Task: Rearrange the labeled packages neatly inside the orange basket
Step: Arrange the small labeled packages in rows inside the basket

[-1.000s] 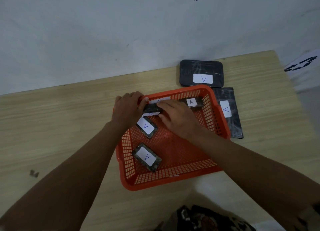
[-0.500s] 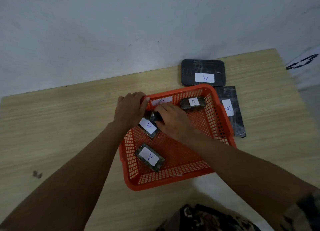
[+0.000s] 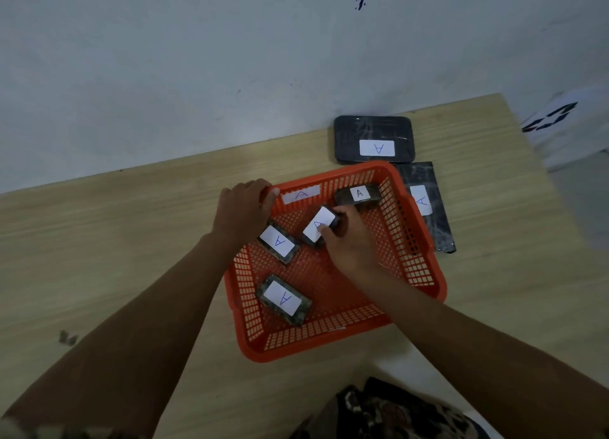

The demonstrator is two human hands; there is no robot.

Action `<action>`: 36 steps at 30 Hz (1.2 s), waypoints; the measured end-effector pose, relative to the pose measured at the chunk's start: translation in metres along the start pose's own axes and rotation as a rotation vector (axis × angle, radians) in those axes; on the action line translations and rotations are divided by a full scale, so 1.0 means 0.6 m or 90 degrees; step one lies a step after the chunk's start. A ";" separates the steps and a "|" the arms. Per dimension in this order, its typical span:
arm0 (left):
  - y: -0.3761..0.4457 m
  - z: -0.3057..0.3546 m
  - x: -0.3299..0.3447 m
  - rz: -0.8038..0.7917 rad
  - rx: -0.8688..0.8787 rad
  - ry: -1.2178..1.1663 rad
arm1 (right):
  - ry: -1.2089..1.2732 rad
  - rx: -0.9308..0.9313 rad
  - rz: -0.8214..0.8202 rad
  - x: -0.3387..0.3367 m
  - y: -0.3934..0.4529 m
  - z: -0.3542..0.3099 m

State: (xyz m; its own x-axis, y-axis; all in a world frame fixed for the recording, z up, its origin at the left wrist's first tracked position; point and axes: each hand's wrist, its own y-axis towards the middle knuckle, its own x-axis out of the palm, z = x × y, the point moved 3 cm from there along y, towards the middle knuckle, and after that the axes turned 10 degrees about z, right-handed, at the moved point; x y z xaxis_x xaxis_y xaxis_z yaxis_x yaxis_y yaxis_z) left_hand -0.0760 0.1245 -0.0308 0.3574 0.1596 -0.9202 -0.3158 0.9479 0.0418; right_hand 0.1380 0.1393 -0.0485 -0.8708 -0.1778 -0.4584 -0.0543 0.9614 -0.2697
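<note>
Wooden table (image 3: 131,247) against a pale wall (image 3: 197,60). Orange basket (image 3: 425,274) near the table's front edge, right of centre. Beyond the basket's far rim, by the table's back edge, a flat dark package (image 3: 374,132) with a white "A" label. Just beside the basket's right wall, partly hidden by it, a second flat dark pouch (image 3: 435,228), also labelled "A". A small dark scrap (image 3: 67,338) towards the table's front left. Patterned cloth (image 3: 389,412) at the bottom of the view, in front of the table.

Inside the basket, four small labelled packages. One (image 3: 357,195) in the far right corner, standing on its long side against the far wall. One (image 3: 279,242) by the left wall, lying flat, partly covered by the left wrist. One (image 3: 284,299) near the front left corner, lying flat, clear of both hands. One (image 3: 319,225) in the middle of the far half, tilted, label up. A white "A" label (image 3: 301,195) on the basket's far wall.

Left hand (image 3: 242,213) closed over the basket's far left corner, fingers curled on the rim. Right hand (image 3: 349,244) inside the basket, pinching the tilted middle package at its near right side, thumb on the label's edge, fingers behind it.
</note>
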 end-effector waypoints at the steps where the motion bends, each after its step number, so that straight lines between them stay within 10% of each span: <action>1: 0.000 -0.001 0.000 -0.004 0.001 -0.002 | 0.014 0.046 0.016 0.007 0.000 0.000; 6: -0.001 -0.002 -0.001 0.001 0.007 0.000 | 0.335 0.393 0.123 0.049 -0.002 0.004; 9: -0.002 -0.003 -0.001 0.007 0.012 0.005 | 0.357 0.402 0.138 0.057 0.001 0.001; 15: -0.003 -0.004 0.001 0.014 0.010 0.010 | -0.004 0.108 0.084 0.028 -0.017 -0.006; 22: -0.005 -0.006 0.002 0.023 0.010 0.012 | -0.483 -0.555 -0.045 0.007 -0.006 -0.016; 36: -0.014 -0.011 -0.017 0.028 0.004 -0.074 | -0.371 -0.641 -0.114 0.052 -0.014 -0.065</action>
State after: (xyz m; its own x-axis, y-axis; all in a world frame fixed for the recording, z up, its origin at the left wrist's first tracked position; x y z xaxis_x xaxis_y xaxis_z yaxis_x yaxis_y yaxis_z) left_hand -0.0827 0.1132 -0.0242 0.4424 0.2313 -0.8665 -0.3280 0.9409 0.0838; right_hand 0.0920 0.1339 -0.0273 -0.4705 -0.1455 -0.8703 -0.7421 0.5989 0.3010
